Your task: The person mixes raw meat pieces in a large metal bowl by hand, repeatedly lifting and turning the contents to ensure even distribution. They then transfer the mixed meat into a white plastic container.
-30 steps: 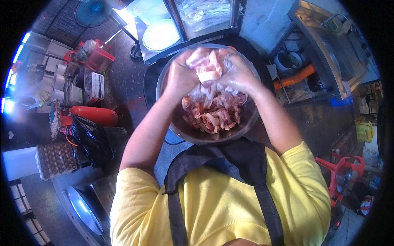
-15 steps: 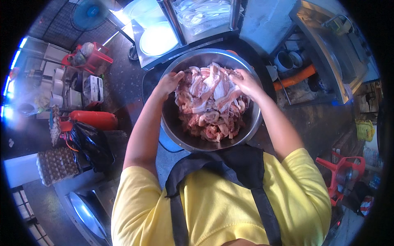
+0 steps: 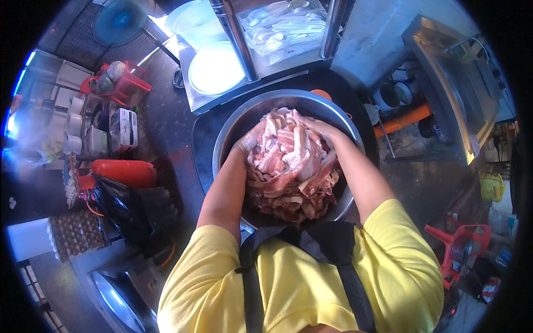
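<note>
A large steel bowl (image 3: 302, 100) holds a heap of raw sliced meat (image 3: 288, 161), pink with pale fatty strips. My left hand (image 3: 254, 137) is sunk into the heap's left side, its fingers mostly covered by slices. On the far right side my right hand (image 3: 321, 129) reaches in with the fingers curled round the meat and largely hidden. Between both hands the slices are bunched up into a mound. Darker pieces lie lower down, toward the bowl's near wall.
Behind the bowl stands a metal shelf with a white round container (image 3: 216, 69) and a clear tray of white plastic cutlery (image 3: 283, 28). A red gas cylinder (image 3: 122, 173), black plastic bag (image 3: 116, 202) and egg trays (image 3: 78, 233) are at left. A red chair (image 3: 461, 250) stands at right.
Both hands have moved from the heap's outer edges inward, deeper into the meat. The slices between them are turned and bunched. The bowl now appears lower in the view.
</note>
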`<state>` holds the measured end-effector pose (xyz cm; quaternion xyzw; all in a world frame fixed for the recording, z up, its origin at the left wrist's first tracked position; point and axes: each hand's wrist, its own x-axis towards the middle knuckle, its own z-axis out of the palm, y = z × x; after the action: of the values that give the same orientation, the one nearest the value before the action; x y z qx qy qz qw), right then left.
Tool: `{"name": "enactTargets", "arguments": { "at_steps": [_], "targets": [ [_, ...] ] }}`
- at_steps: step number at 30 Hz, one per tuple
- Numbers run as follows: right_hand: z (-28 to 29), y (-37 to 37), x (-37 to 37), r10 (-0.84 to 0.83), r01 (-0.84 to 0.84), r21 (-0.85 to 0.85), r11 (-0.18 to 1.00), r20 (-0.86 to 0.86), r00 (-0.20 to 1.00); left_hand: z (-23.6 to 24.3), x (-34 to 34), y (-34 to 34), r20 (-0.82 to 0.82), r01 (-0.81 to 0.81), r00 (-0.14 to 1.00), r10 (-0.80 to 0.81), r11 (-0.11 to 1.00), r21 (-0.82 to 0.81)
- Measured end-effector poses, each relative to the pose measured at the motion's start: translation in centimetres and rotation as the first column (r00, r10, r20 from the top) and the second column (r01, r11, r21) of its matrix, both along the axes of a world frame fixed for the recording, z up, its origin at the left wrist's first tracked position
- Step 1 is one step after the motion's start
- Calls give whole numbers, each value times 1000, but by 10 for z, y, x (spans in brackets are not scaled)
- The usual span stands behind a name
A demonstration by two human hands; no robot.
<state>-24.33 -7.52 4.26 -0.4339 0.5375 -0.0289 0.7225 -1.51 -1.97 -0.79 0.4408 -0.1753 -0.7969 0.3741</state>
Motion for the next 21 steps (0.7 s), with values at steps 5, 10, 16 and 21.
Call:
{"name": "enactTargets", "arguments": {
  "at_steps": [5,10,16,21],
  "targets": [
    [-8,1,-28,258,-208,-180,961,329,908,16,15,25,-43,202,975,-217,953,-227],
    [34,34,-40,569,-547,-706,451,-245,785,95,4,62,299,467,881,-367,778,-420],
    [71,119,-38,432,-775,-629,-61,-717,548,108,-14,119,842,802,533,-84,365,-472],
    [15,151,-40,228,-550,-756,-355,-641,733,89,-42,139,995,976,23,101,213,-44]
  ]
}}
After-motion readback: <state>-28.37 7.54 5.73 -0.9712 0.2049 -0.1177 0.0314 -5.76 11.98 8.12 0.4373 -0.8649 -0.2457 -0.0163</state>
